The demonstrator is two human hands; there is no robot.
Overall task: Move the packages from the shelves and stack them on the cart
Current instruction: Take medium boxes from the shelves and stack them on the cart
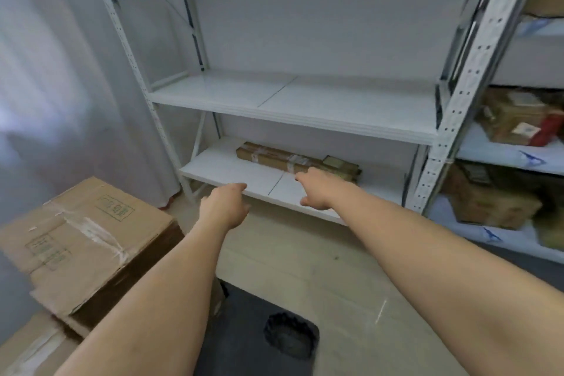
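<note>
The white rack (293, 107) is bare except for its bottom shelf, where one long flat package (274, 157) lies against the back wall. Stacked boxes (88, 241) sit at lower left, probably on the cart. Both arms reach low because the package lies deep. The left hand (225, 207) and right hand (317, 189) are spread apart, fingers loose, holding nothing.

The right hand (317, 189) hides part of the long package (274, 157) on the low shelf (225, 168). Boxes (512, 122) at the right edge are blurred and cut off.
</note>
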